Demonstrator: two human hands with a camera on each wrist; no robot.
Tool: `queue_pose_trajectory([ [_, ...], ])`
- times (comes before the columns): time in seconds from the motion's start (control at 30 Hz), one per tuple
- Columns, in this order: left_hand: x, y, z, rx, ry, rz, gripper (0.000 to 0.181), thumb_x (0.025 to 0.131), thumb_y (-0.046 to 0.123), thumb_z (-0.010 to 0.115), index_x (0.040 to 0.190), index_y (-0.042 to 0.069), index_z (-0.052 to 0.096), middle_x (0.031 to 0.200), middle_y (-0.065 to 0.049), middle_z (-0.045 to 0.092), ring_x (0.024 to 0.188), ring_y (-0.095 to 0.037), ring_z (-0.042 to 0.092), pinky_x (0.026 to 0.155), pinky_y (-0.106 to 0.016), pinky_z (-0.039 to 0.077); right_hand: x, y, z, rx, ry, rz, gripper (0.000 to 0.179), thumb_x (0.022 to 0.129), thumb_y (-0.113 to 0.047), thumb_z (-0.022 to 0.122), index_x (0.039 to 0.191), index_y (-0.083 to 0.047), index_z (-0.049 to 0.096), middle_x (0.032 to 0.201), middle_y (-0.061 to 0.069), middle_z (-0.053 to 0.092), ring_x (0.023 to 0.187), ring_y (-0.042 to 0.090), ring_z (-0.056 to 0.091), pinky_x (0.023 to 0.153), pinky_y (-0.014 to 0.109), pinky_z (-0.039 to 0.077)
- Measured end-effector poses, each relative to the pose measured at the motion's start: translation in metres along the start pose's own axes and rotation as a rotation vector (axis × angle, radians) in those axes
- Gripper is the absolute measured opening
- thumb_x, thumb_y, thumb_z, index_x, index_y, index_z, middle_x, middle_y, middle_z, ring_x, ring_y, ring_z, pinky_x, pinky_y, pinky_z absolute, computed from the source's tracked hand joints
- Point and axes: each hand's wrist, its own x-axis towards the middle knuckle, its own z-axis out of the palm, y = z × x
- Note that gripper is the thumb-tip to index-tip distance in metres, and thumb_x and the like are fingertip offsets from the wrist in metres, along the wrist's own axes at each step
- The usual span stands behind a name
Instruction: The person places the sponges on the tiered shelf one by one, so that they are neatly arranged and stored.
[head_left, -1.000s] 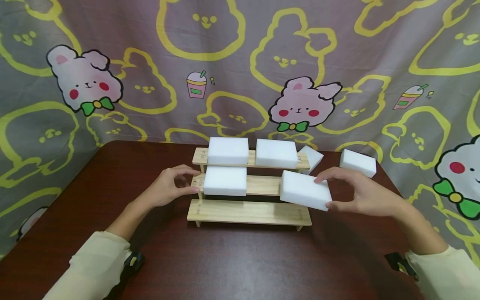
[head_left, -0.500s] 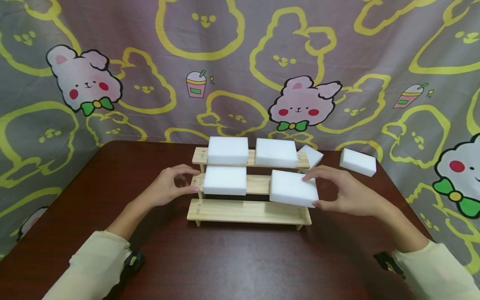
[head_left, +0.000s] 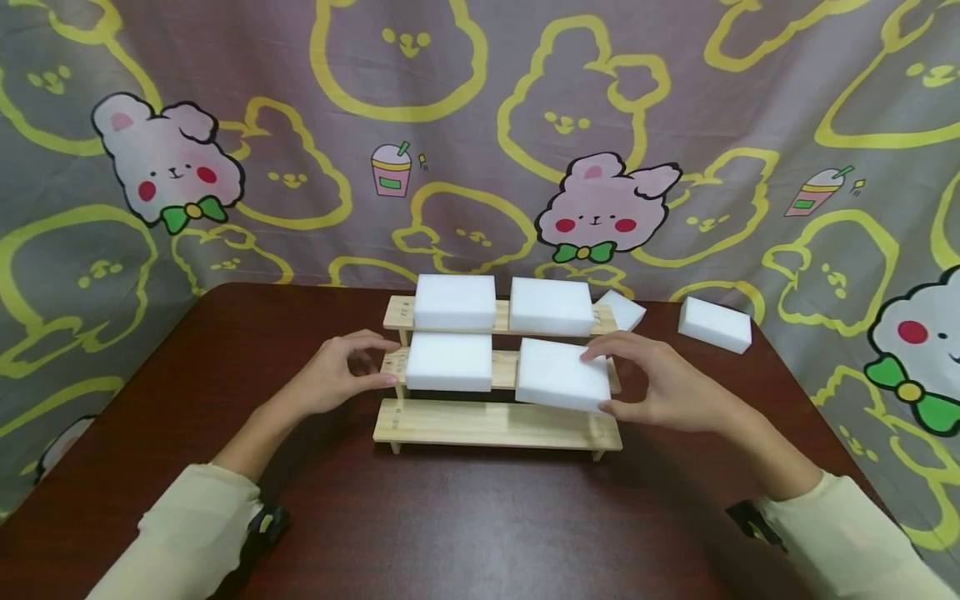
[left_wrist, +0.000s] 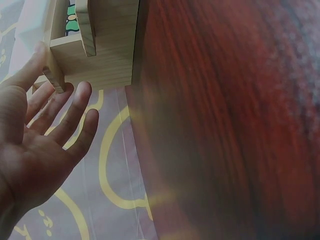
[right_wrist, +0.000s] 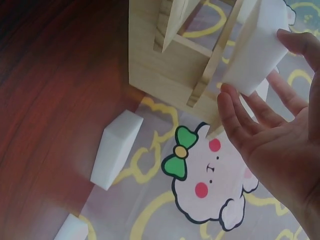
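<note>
head view: a three-tier, pale wooden stand point(head_left: 480, 423) rests on a dark red-brown, wood-grain desk point(head_left: 450, 525). the right hand point(head_left: 660, 387) pinches a white, rectangular foam block point(head_left: 562, 371) by its right end, at the right part of the stand's middle tier point(head_left: 505, 367); whether it bears on the wood cannot be told. it looks very light, soft and easily dented, so a gentle grip on opposite edges should do. the left hand point(head_left: 341, 371) grips that tier's left end. a similar white foam block point(head_left: 622, 308) behind the stand is partly hidden.

left wrist view: thumb and fingers meet the tier's end; a washed-out white shape point(left_wrist: 31, 25) is cut off, upper left.

right wrist view: thumb and fingertips span the held block, whose far end leaves the frame.
</note>
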Motion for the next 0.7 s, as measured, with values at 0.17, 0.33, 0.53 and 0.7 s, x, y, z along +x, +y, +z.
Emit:
queue_pose_trajectory([
  [0.17, 0.0003, 0.0, 0.0004, 0.0, 0.001, 0.003, 0.041, 0.088, 0.008, 0.084, 0.125, -0.002, 0.071, 0.12, -0.015, 0.069, 0.081, -0.016, 0.066, 0.071, -0.028, 0.054, 0.004, -0.0006, 0.005, 0.009, -0.005, 0.004, 0.053, 0.078, -0.009, 0.091, 0.124, -0.015, 0.065, 0.119, -0.003, 0.065, 0.095, 0.017, 0.058, 0.078, 0.027, 0.049],
  [0.33, 0.0, -0.0001, 0.0003, -0.004, 0.002, 0.005, 0.04, 0.088, 0.008, 0.084, 0.125, -0.002, 0.072, 0.12, -0.015, 0.069, 0.081, -0.016, 0.066, 0.071, -0.028, 0.055, 0.0056, 0.0007, 0.0079, -0.016, 0.001, -0.01, 0.054, 0.077, -0.007, 0.09, 0.124, -0.013, 0.064, 0.118, 0.0, 0.065, 0.089, 0.017, 0.058, 0.072, 0.028, 0.049],
  [0.53, 0.0001, -0.0004, 0.0004, -0.007, 0.004, 0.005, 0.04, 0.088, 0.008, 0.084, 0.125, -0.002, 0.072, 0.12, -0.015, 0.069, 0.081, -0.016, 0.066, 0.071, -0.028, 0.055, 0.0049, -0.0012, 0.0069, -0.059, -0.032, 0.006, 0.046, 0.081, -0.011, 0.088, 0.123, -0.011, 0.068, 0.127, 0.009, 0.064, 0.081, 0.014, 0.058, 0.068, 0.026, 0.047],
  [0.7, -0.0004, -0.001, 0.0002, -0.008, 0.0, 0.008, 0.04, 0.088, 0.008, 0.084, 0.126, -0.002, 0.071, 0.121, -0.015, 0.069, 0.081, -0.016, 0.066, 0.071, -0.028, 0.054, 0.0033, -0.0065, 0.0047, -0.124, -0.049, 0.048, 0.046, 0.082, -0.015, 0.089, 0.124, -0.012, 0.072, 0.126, 0.011, 0.059, 0.086, 0.015, 0.058, 0.071, 0.028, 0.048],
])
